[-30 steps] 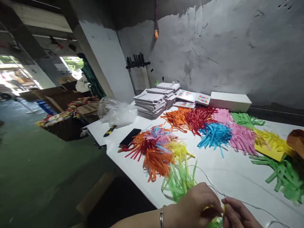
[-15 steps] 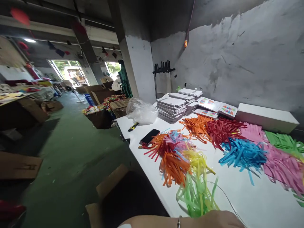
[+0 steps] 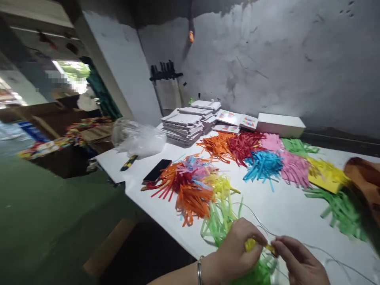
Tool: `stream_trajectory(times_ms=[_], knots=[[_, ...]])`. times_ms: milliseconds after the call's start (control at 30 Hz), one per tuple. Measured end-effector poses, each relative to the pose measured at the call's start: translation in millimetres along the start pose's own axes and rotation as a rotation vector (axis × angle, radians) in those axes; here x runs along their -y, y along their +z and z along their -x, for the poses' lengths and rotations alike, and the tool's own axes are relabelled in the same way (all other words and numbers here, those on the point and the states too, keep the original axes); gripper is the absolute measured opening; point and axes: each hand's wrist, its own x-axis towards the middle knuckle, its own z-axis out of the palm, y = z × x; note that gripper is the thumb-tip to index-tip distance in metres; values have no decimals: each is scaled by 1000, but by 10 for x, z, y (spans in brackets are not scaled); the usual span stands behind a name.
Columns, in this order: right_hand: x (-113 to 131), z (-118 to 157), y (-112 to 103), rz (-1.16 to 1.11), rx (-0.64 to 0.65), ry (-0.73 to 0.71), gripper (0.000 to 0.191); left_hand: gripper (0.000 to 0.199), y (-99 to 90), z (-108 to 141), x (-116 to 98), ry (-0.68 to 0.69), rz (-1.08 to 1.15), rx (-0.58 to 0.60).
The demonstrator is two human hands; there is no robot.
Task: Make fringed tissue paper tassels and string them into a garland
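Note:
At the bottom of the head view my left hand (image 3: 237, 247), with a bracelet on its wrist, is closed around a piece of yellow tissue paper (image 3: 249, 244). The fingertips of my right hand (image 3: 299, 259) pinch the other end of this yellow paper, which looks narrow and twisted between the two hands. Green tissue fringe (image 3: 252, 277) lies below my left hand, partly hidden by it. Just beyond that hand is a light green fringe tassel (image 3: 215, 221). A thin white string (image 3: 257, 217) runs over the table past my hands.
Orange (image 3: 194, 204), yellow, blue (image 3: 264, 164), pink and green fringe tassels spread over the white table (image 3: 166, 215). Behind them are stacked white cards (image 3: 182, 128) and a long white box (image 3: 280, 124). A phone (image 3: 157, 171), a cutter knife (image 3: 129, 162) and a plastic bag (image 3: 139, 138) lie leftward.
The view has swung to the right and down toward the table. Both my hands now show, joined at the yellow paper; before, only my left wrist and part of the hand showed.

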Motion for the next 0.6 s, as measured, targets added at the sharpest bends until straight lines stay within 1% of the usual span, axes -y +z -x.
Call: stream_trajectory(times_ms=[100, 200, 333, 433, 500, 600], knots=[[92, 34, 128, -222, -1, 114, 32, 10, -36, -37, -82, 4, 51, 58], [160, 75, 178, -320, 48, 118, 30, 5, -40, -66, -112, -36, 82, 97], [146, 94, 123, -317, 164, 70, 24, 2, -36, -86, -122, -141, 161, 144], [130, 115, 96, -274, 210, 55, 24, 5, -10, -86, -109, -209, 251, 155], [150, 155, 112, -266, 221, 77, 27, 8, 15, -76, -95, -255, 315, 136], [217, 244, 160, -248, 206, 130, 32, 14, 46, -58, -81, -314, 361, 73]])
